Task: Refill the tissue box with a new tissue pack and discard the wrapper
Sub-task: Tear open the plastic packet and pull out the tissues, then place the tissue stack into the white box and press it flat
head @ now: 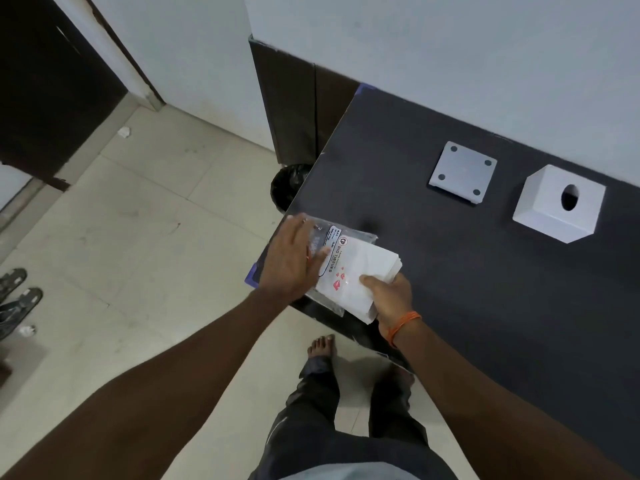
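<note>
A pack of white tissues [360, 271] lies at the near left corner of the dark table [485, 289], partly inside its clear printed wrapper [332, 237]. My left hand [294, 258] grips the wrapper at its far left end. My right hand [388, 299] holds the near right end of the tissue stack, which sticks out of the wrapper. The white tissue box cover [561, 202], with a round hole on top, stands at the right rear of the table. Its flat white base plate [462, 171] lies to the left of it, with the feet up.
A black-lined waste bin [287, 185] stands on the floor beside the table's left edge. A white wall runs behind the table. Sandals [17, 296] lie on the tiled floor at the far left. My bare feet [322, 344] are under the table's front edge.
</note>
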